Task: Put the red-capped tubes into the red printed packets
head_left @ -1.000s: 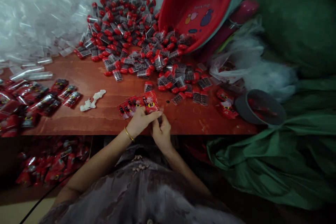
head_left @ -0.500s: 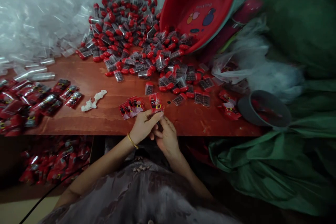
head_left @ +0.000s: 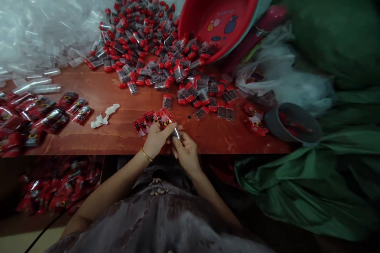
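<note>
At the table's near edge my left hand (head_left: 156,138) pinches a fan of small red printed labels (head_left: 150,119) that rest on the wood. My right hand (head_left: 186,151) sits right beside it, fingers closed on a small clear tube (head_left: 177,133) held between the two hands. Just beyond lie loose clear vials with red caps (head_left: 167,101). A big heap of the same red-capped vials (head_left: 142,43) spills from a tipped red basin (head_left: 221,8) at the back.
Clear empty sleeves (head_left: 35,27) pile up at the back left. Packed red sachets (head_left: 32,116) lie at the left edge, more below the table (head_left: 56,189). A grey cup (head_left: 292,122), a white scrap (head_left: 104,113), plastic bags (head_left: 279,71) and green cloth (head_left: 311,174) fill the right.
The red label held upright half a second ago has gone down flat with the others. My hands have shifted slightly left, and a clear tube now shows between them.
</note>
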`<state>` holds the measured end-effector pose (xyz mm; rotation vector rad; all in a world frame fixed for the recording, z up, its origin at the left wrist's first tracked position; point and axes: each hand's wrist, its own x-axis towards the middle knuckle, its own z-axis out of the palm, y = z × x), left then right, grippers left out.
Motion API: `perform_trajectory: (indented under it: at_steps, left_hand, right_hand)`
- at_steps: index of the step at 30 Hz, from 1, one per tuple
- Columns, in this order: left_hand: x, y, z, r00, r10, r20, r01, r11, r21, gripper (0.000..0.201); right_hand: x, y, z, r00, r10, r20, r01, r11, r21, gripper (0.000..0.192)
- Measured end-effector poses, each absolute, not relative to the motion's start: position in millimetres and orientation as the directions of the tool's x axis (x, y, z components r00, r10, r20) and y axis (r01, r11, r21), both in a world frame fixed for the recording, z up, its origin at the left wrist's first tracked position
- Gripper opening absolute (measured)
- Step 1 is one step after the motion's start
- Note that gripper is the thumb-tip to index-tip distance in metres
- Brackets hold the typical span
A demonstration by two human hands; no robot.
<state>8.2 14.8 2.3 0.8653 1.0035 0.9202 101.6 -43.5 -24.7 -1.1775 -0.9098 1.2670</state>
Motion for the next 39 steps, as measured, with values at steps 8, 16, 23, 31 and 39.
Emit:
perform_trajectory:
  at_steps: [8, 16, 23, 31, 39]
  left_hand:
    - [0, 8, 1, 0.322, 0.894, -0.312, -0.276, 0.404, 0.872, 0.027]
    - [-14, 0, -5, 0.403, 0.842, -0.358, -0.368, 0.508, 0.779, 0.036]
    - [-24, 9, 6, 0.344, 0.879, -0.331, -0.457, 0.465, 0.759, 0.038]
    - [-15, 2, -4, 0.367, 0.849, -0.38, -0.452, 0.52, 0.725, 0.047]
    - [-27, -6, -1, 0.375, 0.807, -0.457, -0.544, 0.59, 0.597, 0.048]
  right_hand:
    - [95, -41, -16, 0.176, 0.981, -0.085, -0.052, -0.076, -0.996, 0.027]
    - [91, -31, -24, 0.133, 0.99, -0.042, 0.004, -0.043, -0.999, 0.022]
    - [90, -19, -25, 0.069, 0.997, 0.032, 0.108, 0.024, -0.994, 0.019]
    - [91, -22, -24, 0.089, 0.994, 0.059, 0.197, 0.041, -0.98, 0.021]
    - [96, -10, -37, 0.141, 0.92, 0.365, 0.466, 0.264, -0.845, 0.029]
